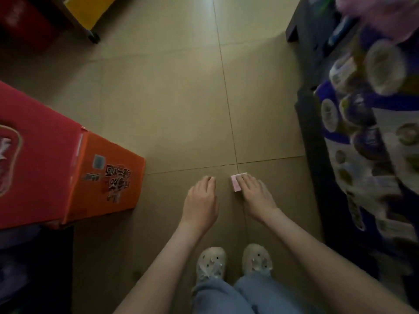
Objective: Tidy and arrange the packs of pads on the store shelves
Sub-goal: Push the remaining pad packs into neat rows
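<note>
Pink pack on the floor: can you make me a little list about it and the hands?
pack: small, pink, lying on the floor at a tile joint
right hand: fingers lie on the pack; grip unclear
left hand: open, empty, beside the pack, not touching
box: orange, on the left
shelf: on the right, with purple-and-white packs

Beige tiled floor [176,105], grout lines crossing. 1 orange-red cardboard box [68,173] at left, print and labels on its end face. 2 pale perforated clogs [210,264] below blue jeans [226,298]. Yellow object [90,10] and red object [25,21] top left, blurred.
</note>
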Demonstrator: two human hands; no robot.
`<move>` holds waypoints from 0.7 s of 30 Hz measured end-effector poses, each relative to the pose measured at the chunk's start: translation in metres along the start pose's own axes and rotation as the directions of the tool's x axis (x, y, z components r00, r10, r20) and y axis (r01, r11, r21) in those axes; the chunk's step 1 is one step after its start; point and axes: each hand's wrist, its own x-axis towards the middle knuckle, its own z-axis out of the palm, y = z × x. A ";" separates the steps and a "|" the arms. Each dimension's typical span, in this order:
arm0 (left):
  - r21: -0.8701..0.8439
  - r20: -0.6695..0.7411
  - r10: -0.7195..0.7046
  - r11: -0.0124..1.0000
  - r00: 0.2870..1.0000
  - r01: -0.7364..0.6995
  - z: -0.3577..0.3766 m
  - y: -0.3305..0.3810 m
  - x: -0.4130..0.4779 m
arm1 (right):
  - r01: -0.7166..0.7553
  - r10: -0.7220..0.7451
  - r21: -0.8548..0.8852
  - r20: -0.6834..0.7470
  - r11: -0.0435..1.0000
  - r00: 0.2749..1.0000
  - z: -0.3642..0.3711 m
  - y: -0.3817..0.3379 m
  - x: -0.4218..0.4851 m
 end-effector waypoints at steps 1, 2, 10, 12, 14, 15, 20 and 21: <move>-0.011 0.023 -0.031 0.999 0.999 0.031 0.015 -0.010 0.007 | 0.021 -0.020 -0.071 0.017 0.997 1.000 0.021 0.004 0.024; -0.016 0.040 -0.048 0.999 0.998 0.049 0.029 -0.019 0.013 | 0.037 -0.031 -0.142 0.042 0.989 0.999 0.039 0.008 0.045; -0.130 0.074 -0.169 0.976 0.983 0.177 0.028 -0.042 0.001 | -0.110 0.095 0.187 0.086 0.976 0.992 0.044 0.000 0.077; -0.174 0.106 -0.212 0.958 0.971 0.228 -0.008 -0.027 -0.012 | -0.226 0.216 0.571 0.086 0.789 0.973 -0.008 -0.016 0.043; -0.181 0.142 -0.190 0.960 0.971 0.215 -0.057 -0.003 -0.024 | -0.248 0.257 0.772 0.114 0.585 0.960 -0.076 -0.031 -0.003; -0.187 0.150 -0.156 0.965 0.976 0.183 -0.086 0.011 -0.030 | -0.250 0.251 0.848 0.143 0.468 0.957 -0.111 -0.038 -0.028; -0.173 0.055 0.084 0.982 0.995 -0.073 -0.269 0.095 -0.051 | -0.212 0.343 0.977 0.197 0.007 0.918 -0.310 -0.064 -0.157; -0.196 0.002 0.131 0.972 0.991 -0.128 -0.308 0.111 -0.053 | -0.178 0.354 0.984 0.167 0.000 0.920 -0.348 -0.067 -0.182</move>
